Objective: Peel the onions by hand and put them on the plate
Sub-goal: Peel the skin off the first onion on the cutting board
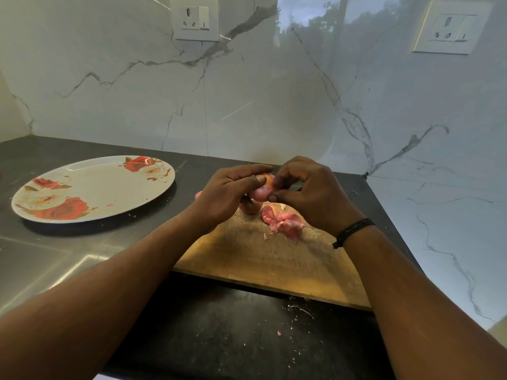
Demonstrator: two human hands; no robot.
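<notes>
Both hands, left hand (227, 192) and right hand (310, 193), hold one small onion (262, 189) above the cutting board (260, 259), fingers curled round it. Pink peels (279, 222) lie on the board; flowered plate (93, 187) sits left on the dark surface (219, 338).

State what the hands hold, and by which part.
Both hands hold one onion above the board: the left hand grips its left side, and the right hand pinches its right side.

Head view only: looks forward-down, close over counter (68, 250).
</notes>
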